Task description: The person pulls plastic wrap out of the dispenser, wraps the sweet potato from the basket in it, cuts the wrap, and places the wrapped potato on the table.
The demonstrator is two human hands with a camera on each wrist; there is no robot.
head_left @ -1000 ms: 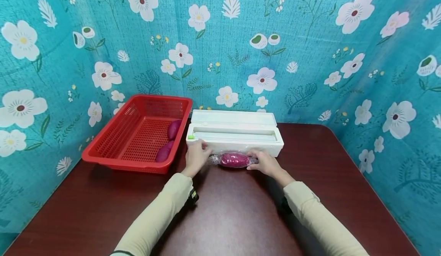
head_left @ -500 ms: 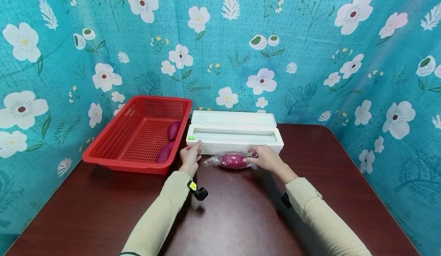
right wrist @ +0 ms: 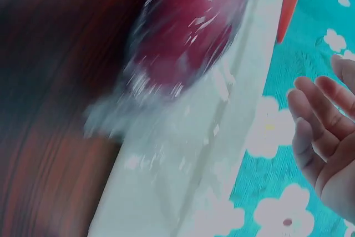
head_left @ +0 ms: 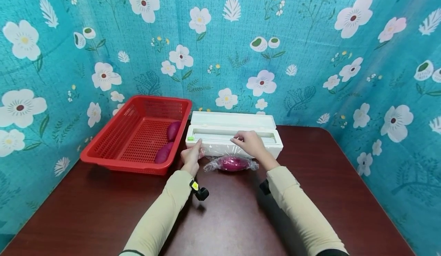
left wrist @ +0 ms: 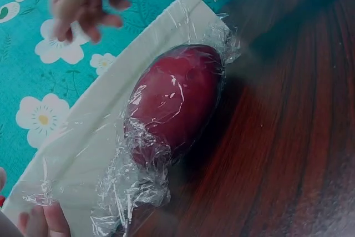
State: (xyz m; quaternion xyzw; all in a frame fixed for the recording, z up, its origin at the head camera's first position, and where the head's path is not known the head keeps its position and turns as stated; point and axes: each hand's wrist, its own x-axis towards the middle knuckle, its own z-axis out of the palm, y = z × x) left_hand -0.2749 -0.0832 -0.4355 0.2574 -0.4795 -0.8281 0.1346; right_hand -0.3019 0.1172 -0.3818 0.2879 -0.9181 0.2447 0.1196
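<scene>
A purple-red sweet potato point(head_left: 233, 163) wrapped in cling film, its ends gathered, lies on the table against the front of a white cling film dispenser point(head_left: 275, 148). The dispenser's lid stands open. At its left front corner my left hand point(head_left: 190, 157) pinches cling film point(left wrist: 45, 184); the film creases at its fingertips in the left wrist view. My right hand point(head_left: 249, 143) hovers over the dispenser's middle, above the sweet potato. Its fingers are loosely bent and hold nothing in the right wrist view. Clear film also spreads across the dispenser's front.
A red plastic basket point(head_left: 131, 164) stands left of the dispenser, with two sweet potatoes point(head_left: 163, 152) along its right side. The dark wood table point(head_left: 227, 217) ends at a blue flowered cloth point(head_left: 220, 56) behind. A green slider point(head_left: 191, 138) sits at the dispenser's left end.
My left hand has let go of the wrapping's left end and moved left to the dispenser's corner. My right hand has released the right end and risen up and left over the dispenser.
</scene>
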